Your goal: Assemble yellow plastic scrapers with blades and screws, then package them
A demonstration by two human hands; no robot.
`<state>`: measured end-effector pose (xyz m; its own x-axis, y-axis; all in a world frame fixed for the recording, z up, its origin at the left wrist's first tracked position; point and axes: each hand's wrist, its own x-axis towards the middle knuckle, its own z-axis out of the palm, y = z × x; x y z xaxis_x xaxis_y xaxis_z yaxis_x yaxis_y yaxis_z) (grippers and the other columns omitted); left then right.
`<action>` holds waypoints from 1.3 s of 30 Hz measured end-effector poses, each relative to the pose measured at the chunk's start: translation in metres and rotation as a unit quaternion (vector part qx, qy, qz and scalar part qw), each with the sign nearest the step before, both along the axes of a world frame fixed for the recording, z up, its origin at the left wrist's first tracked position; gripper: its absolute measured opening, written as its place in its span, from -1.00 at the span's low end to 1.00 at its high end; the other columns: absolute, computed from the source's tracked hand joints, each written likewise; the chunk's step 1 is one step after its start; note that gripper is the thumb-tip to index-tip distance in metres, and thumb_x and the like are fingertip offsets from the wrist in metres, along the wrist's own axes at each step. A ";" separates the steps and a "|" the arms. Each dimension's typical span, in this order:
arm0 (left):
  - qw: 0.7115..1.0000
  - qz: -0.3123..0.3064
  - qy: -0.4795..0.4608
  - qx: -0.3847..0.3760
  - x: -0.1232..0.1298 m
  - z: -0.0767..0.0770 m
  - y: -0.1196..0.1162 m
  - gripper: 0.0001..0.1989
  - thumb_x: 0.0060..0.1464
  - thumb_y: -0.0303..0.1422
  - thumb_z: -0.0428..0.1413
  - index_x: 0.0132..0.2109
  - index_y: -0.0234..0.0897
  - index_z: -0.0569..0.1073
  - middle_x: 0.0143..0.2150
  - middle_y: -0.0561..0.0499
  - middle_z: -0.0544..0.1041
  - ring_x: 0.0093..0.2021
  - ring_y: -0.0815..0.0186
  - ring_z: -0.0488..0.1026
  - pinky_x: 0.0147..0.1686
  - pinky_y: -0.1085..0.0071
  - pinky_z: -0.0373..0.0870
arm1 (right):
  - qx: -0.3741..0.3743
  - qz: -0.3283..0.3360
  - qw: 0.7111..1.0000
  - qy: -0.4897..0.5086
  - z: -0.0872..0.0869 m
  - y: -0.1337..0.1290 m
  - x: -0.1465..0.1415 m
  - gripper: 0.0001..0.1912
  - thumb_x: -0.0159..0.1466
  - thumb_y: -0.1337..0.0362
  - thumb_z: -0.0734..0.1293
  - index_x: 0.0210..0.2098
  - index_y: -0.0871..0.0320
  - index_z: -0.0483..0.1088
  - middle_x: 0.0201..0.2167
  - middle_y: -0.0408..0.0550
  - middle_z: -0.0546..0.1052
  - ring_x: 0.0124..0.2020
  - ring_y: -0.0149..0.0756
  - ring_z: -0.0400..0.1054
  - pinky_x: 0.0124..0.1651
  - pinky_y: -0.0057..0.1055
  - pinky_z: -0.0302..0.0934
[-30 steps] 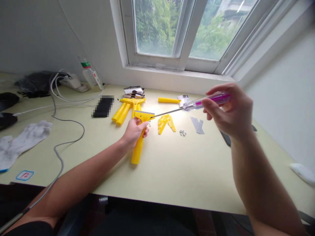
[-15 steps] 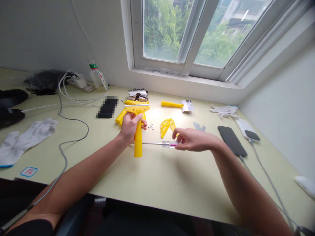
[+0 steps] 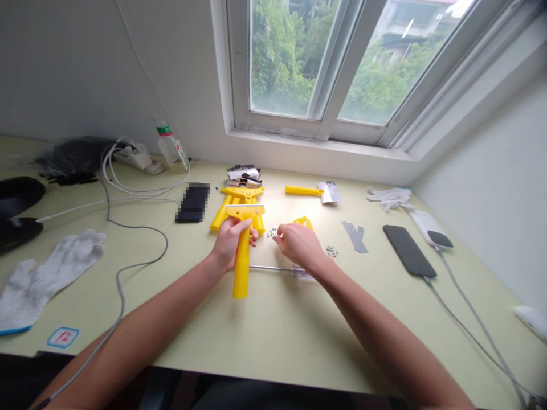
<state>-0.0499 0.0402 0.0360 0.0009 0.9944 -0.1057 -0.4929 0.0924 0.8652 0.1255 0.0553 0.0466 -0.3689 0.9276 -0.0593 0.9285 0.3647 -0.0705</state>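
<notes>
The left hand (image 3: 226, 244) was closed around the neck of a yellow scraper (image 3: 242, 250), its thumb laid along the front just below the wide head. The scraper stood out in front of the person, apparently raised over the table (image 3: 273, 336), its head pointing toward the window and its long handle running back toward the body. A thin grey strip (image 3: 248, 205) lined the far edge of the head. The body looked like moulded plastic, so it was probably light and stiff, not fragile, though its smooth, rounded handle might have turned in a loose grip. The neck seemed a sound place to hold it, steadying the head and keeping the fingers below the strip, which was likely thin and perhaps sharp. The right hand (image 3: 299, 246) was low over the table, fingers bent and bunched at the tips just beside a scatter of small nuts (image 3: 272, 232); whether anything was pinched there could not be told. Such nuts would likely be hard, slick and easily rolled away, best taken between fingertip and thumb. A screwdriver (image 3: 271, 267) lay crosswise nearer the body, its shaft passing toward the scraper's handle and its clear grip partly hidden by the right arm.
</notes>
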 end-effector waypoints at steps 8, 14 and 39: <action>0.997 -0.076 -0.030 0.011 -0.012 -0.003 -0.008 -0.80 0.06 -0.36 0.17 -0.20 -0.29 0.32 -0.54 0.09 0.43 -0.58 0.43 0.37 -0.60 0.56 0.27 | -0.020 -0.042 0.999 0.006 -0.015 0.012 -0.016 -0.81 0.31 0.35 0.21 -0.25 0.26 0.46 -0.28 0.20 0.60 -0.26 -0.07 0.50 -0.30 -0.33 0.19; 0.996 -0.086 -0.016 0.022 0.000 0.002 -0.013 -0.80 0.06 -0.35 0.17 -0.20 -0.30 0.33 -0.56 0.08 0.42 -0.59 0.43 0.34 -0.62 0.57 0.27 | -0.038 0.010 0.997 0.071 0.006 0.013 0.012 -0.85 0.32 0.31 0.20 -0.29 0.17 0.40 -0.24 0.06 0.60 -0.23 -0.23 0.47 -0.29 -0.41 0.18; 0.950 -0.031 0.269 0.157 0.066 0.015 -0.032 -0.61 0.10 -0.23 0.20 0.08 -0.20 0.43 -0.27 0.02 0.43 -0.28 0.36 0.38 -0.30 0.49 0.34 | 0.025 0.032 0.946 0.321 0.062 -0.037 0.069 -0.89 0.30 0.26 0.23 -0.35 0.13 0.33 -0.38 -0.11 0.44 -0.34 -0.35 0.30 -0.28 -0.40 0.13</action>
